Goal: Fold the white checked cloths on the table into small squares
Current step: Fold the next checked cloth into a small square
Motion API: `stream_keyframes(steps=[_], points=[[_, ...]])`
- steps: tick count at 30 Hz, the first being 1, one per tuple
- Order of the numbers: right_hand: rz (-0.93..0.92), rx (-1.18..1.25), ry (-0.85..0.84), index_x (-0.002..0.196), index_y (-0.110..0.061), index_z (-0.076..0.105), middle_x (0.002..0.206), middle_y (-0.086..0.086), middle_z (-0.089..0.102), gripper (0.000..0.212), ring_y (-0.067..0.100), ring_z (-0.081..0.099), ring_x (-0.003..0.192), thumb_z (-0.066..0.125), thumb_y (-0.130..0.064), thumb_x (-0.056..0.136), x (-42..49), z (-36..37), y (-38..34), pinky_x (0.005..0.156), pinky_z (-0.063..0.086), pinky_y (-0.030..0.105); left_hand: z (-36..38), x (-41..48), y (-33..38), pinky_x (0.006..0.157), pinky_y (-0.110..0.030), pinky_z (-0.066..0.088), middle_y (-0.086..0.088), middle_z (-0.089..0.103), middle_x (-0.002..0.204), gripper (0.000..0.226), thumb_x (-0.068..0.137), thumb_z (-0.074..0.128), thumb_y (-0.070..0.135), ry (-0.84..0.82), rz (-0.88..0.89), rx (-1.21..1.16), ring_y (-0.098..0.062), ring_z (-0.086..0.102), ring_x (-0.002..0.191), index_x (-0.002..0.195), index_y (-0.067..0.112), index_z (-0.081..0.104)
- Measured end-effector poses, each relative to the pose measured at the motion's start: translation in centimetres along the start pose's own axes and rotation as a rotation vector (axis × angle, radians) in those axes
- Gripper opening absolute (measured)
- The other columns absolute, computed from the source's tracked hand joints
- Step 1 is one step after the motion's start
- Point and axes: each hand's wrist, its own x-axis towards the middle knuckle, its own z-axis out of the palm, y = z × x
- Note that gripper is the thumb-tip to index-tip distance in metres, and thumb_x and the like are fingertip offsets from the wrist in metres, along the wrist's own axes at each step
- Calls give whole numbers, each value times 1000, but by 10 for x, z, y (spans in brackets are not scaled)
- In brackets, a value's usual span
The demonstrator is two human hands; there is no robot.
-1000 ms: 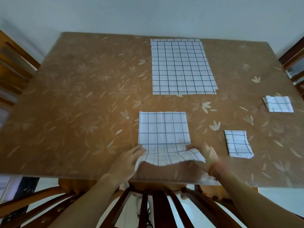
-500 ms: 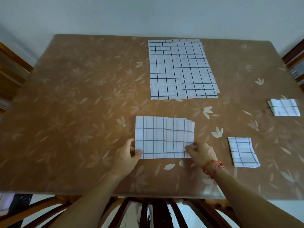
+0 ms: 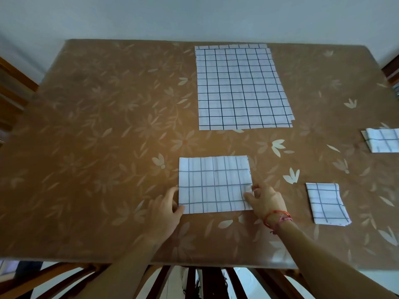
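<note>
A white checked cloth folded into a wide rectangle (image 3: 214, 184) lies flat near the table's front. My left hand (image 3: 166, 209) presses on its lower left corner with the thumb on the cloth. My right hand (image 3: 264, 198) pinches the right edge near the lower right corner. A stack of unfolded checked cloths (image 3: 241, 87) lies flat at the back middle. Two cloths folded into small squares lie to the right: one (image 3: 326, 203) near my right hand, another (image 3: 382, 140) at the frame's right edge.
The table (image 3: 97, 137) has a brown cover with a pale flower pattern. Wooden chairs stand at the left (image 3: 10, 89), at the right edge (image 3: 391, 70) and under the front edge (image 3: 207, 283). A pale wall runs behind the table.
The near half of the cloth was lifted and laid over the far half, making a wide rectangle. Both hands then settled on its lower corners, the right one pinching the edge.
</note>
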Motion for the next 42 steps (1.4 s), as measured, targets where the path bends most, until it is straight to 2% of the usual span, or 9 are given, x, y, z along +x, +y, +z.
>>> stream_keyframes(steps=[5,8,11,16,20,27,33,37,42], points=[[-17,-28,52,102,-24,55,78,-7,61,24,20,57,74,59,-39,83,1,2,2,63,47,29,5,-3,-6,76,-29,48,13,52,82,31,88,66,29,48,70,67,-10,52,81,117,21,58],[-20,-82,119,104,-24,50,84,-3,59,29,22,56,73,56,-45,84,-3,1,0,62,46,31,4,-11,-3,79,-28,50,6,54,98,30,88,67,21,111,257,154,-13,51,94,115,14,59],[-82,-118,193,116,-21,52,102,3,53,36,23,54,81,55,-44,87,-12,5,-5,65,46,33,7,-23,12,88,-24,50,1,56,114,31,91,61,20,56,450,198,-13,51,109,120,11,60],[-622,-304,306,121,-9,58,119,11,58,43,29,56,108,51,-29,83,-42,33,-11,84,53,44,36,-43,29,108,-34,42,-13,52,139,48,92,56,25,-22,563,351,-25,47,132,134,2,53],[-806,-527,157,136,-2,49,144,17,45,60,30,42,135,37,-40,91,-68,66,-5,104,44,46,49,-50,27,111,-40,39,-17,46,146,56,94,33,28,-72,500,437,-28,40,138,139,-1,47],[-728,-645,-6,138,-3,46,149,14,39,67,26,37,138,38,-48,89,-71,81,4,107,40,45,48,-55,19,113,-42,31,-17,41,150,57,97,28,31,-111,482,520,-27,34,142,142,-1,43],[-728,-679,-22,137,-2,48,149,15,39,71,27,39,137,37,-49,84,-71,78,2,108,38,46,33,-61,-5,113,-43,35,-13,34,154,61,100,24,40,-140,383,539,-23,30,144,146,2,38],[-708,-683,-25,135,0,49,146,17,42,71,28,42,135,36,-48,84,-74,79,-2,107,39,46,22,-64,-25,115,-40,21,-8,25,158,62,100,22,41,-150,376,589,-19,22,147,148,5,34],[-662,-638,-10,131,2,54,143,19,46,65,29,46,132,33,-40,86,-78,87,-14,105,42,44,20,-63,-25,113,-41,18,-8,25,159,60,100,23,40,-158,376,609,-19,20,148,149,6,34]])
